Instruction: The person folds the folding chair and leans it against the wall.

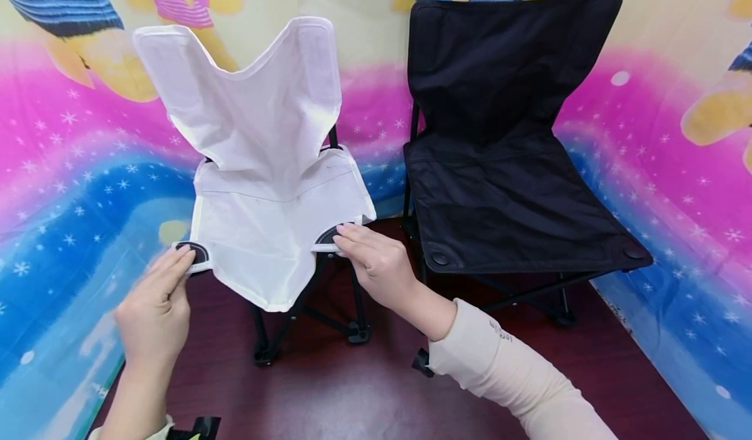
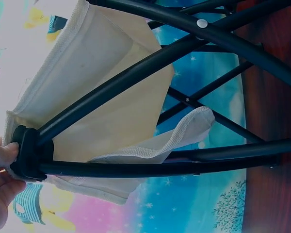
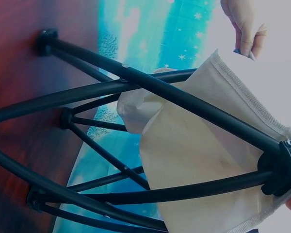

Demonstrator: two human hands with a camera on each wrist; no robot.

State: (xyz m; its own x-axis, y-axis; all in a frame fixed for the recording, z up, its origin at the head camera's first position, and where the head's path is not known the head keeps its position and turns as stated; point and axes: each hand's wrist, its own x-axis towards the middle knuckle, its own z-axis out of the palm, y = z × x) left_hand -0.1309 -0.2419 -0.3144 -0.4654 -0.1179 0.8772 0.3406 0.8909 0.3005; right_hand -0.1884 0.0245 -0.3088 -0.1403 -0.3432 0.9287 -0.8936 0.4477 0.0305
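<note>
A white fabric folding chair [image 1: 252, 120] stands partly spread on black tube legs. Its seat front sags to a point between two corners with black patches. My left hand [image 1: 155, 303] pinches the left corner patch [image 1: 198, 252]; in the left wrist view its fingers and thumb grip the cloth around a black plastic joint [image 2: 29, 153] where two tubes meet. At the other front corner, my right hand [image 1: 378, 260] pinches the fabric by the right patch [image 1: 328, 236]. A matching plastic joint [image 3: 280, 170] sits against my right fingertips in the right wrist view.
Beside it on the right stands a black folding chair [image 1: 499, 192], fully spread. Both chairs rest on a dark red wood-look surface [image 1: 352, 394]. A colourful printed backdrop [image 1: 376, 94] rises behind and along both sides. Crossed black tubes [image 2: 203, 29] lie under the white seat.
</note>
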